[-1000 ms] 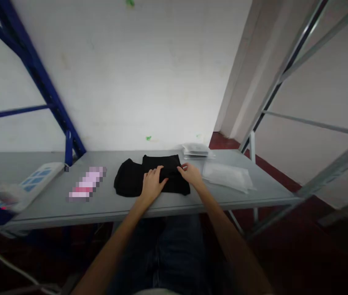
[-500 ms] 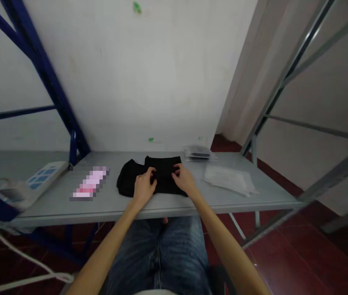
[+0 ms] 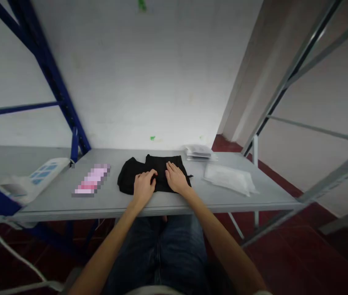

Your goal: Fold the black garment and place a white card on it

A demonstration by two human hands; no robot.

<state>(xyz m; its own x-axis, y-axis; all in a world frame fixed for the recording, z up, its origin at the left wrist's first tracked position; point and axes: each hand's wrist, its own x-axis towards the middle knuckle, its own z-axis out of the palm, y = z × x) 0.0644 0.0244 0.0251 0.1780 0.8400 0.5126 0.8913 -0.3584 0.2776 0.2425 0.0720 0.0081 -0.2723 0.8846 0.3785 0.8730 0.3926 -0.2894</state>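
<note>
Though its edge steps, black cloth (image 3: 161,166) lies flat.

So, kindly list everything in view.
cloth: count unclear, black, centre
packets: one stack, whitish, back right
bags: count unclear, whitish, right
blurred item: one, pink, left
strip: one, white-blue, far left
cable: count unclear, white, lower left
table: one, grey, centre
frames: two, blue left, grey right
walls: count unclear, whitish, background
marks: three, green, above table
floor: one, red, below
jeans: one pair, blue, below
left hand: one, bare, on cloth
right hand: one, bare, on cloth
</note>
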